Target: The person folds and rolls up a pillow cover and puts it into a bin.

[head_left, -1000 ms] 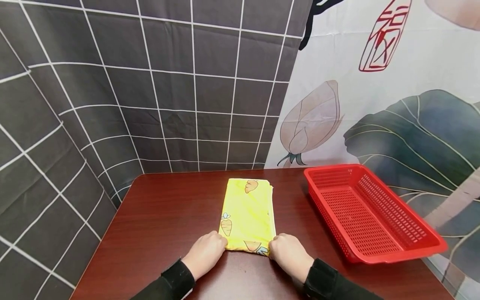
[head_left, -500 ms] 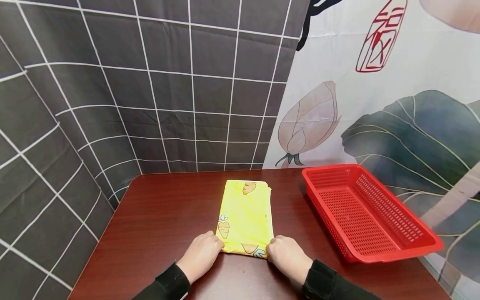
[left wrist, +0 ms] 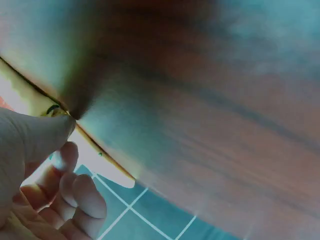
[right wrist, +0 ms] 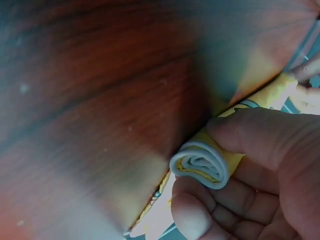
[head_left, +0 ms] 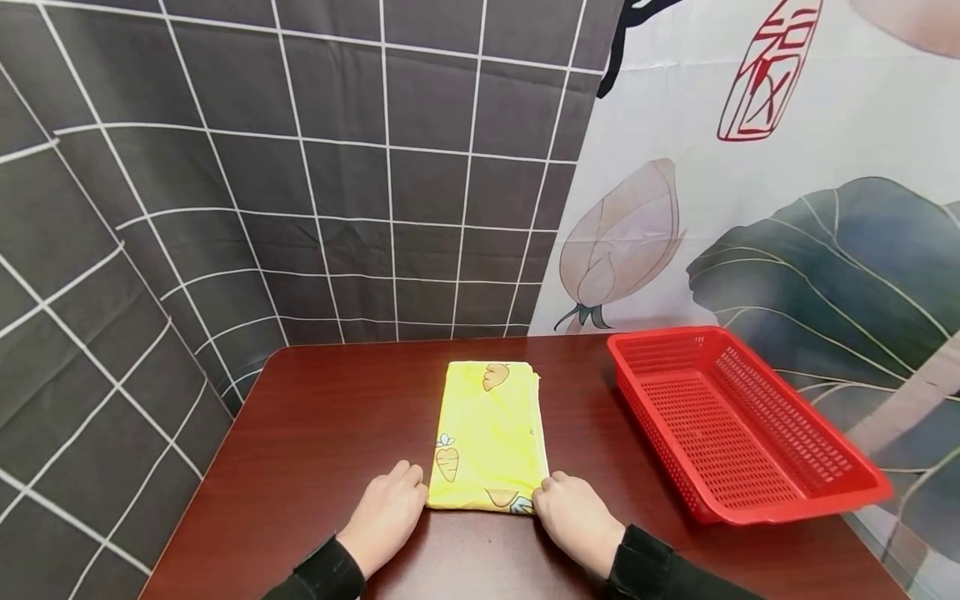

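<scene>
Dark sleeves (head_left: pixel 326 573) come in from the near side, angled toward the yellow cloth (head_left: pixel 491 425) (printed with carrots), which lies on the brown counter (head_left: pixel 345 417). The left hand (head_left: pixel 384 514), its back turned up, pinches the near left corner between thumb and bent fingers. The right hand (head_left: pixel 579 518), also back up, pinches the right end of the cloth's rolled near edge, thumb against curled fingers. A red basket (head_left: pixel 810 507) stands to the right, apart from both hands
</scene>
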A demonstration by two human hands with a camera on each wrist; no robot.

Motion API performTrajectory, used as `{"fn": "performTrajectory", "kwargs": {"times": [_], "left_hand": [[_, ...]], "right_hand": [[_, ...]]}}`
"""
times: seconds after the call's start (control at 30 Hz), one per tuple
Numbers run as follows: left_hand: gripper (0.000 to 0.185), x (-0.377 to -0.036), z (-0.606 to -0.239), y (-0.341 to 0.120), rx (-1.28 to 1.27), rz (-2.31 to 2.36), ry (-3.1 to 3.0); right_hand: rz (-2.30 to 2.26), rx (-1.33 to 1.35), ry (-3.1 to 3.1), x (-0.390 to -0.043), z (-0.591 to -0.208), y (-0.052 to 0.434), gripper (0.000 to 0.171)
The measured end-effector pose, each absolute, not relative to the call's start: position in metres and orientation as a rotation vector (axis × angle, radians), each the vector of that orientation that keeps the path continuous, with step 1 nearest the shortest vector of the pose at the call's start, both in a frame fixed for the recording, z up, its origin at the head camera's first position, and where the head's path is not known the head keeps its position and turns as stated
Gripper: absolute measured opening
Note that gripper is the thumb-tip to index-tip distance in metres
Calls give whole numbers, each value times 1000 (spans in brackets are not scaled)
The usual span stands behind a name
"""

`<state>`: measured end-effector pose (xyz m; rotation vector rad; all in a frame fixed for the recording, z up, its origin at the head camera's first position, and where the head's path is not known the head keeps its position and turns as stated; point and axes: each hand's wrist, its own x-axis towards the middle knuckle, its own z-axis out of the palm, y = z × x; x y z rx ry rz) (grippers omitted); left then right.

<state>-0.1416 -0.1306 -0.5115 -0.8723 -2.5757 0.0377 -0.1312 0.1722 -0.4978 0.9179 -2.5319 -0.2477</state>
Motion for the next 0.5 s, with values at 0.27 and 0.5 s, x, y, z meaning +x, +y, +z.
{"fn": "performTrajectory", "kwargs": {"times": [0.27,0.5], "left_hand": [[19,-130,-503,-117,-819,-169,-2633],[28,-126,-504,-111,-898,-287,-2758]], "right_hand": [[-222,937,-2547,-133,-498,173,14],[-104,957,-2626,-129,-494,175,17]]}}
